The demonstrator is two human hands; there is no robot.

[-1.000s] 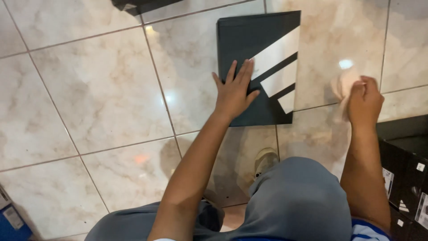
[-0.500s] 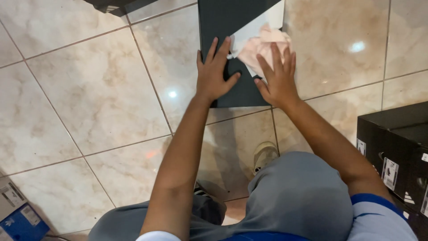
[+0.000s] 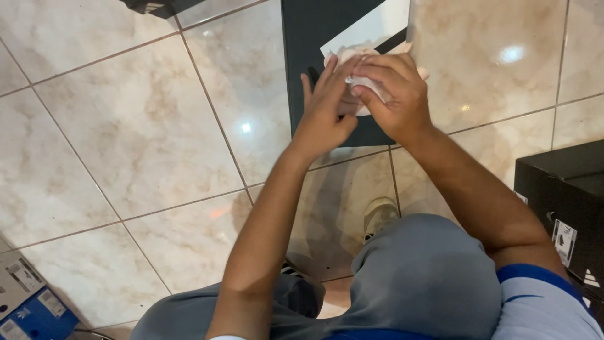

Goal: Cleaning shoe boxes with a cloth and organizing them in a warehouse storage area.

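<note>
The right hand (image 3: pixel 393 94) covers most of the crumpled paper (image 3: pixel 352 60), so only a bit peeks out above the fingers (image 3: pixel 371 69). The dark box lid (image 3: pixel 314 38) under the fingers runs off the top edge. The black box (image 3: pixel 563 201) is cut off at the right, and the blue box (image 3: pixel 28 308) at the bottom corner.

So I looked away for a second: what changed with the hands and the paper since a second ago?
The right hand carried the crumpled pinkish-white tissue paper leftward from the tile floor onto the dark grey cardboard shoe-box lid. The left hand lifted off the lid and joined the grip on the paper. The lid stayed put.
</note>
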